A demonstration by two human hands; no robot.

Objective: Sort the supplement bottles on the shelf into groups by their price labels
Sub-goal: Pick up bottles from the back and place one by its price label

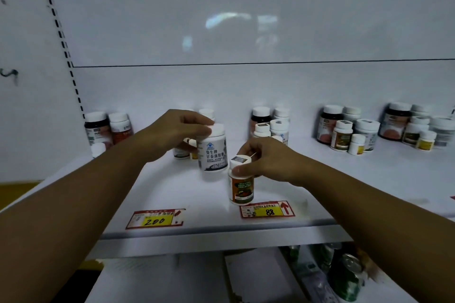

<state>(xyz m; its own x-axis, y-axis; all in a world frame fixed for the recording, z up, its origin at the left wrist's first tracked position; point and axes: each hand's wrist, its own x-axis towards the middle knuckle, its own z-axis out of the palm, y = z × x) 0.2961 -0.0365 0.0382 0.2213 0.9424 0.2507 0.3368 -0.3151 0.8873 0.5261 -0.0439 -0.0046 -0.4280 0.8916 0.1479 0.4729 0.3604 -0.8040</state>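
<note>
My left hand (176,131) grips the lid of a wide white bottle with a blue logo (213,152) at mid-shelf. My right hand (264,161) holds the cap of a smaller white bottle with an orange and green label (241,188), which stands upright just behind the "88" price label (267,209). A "200" price label (155,219) lies on the shelf front to the left. Groups of bottles stand along the back: a left group (108,128), a middle group (270,125), and two right groups (348,128) (418,128).
The white shelf (344,179) has a back panel and a slotted upright (66,56) at the left. A few small bottles (182,151) sit behind my left hand, partly hidden. Cans and packets (344,275) lie on the lower shelf at the right.
</note>
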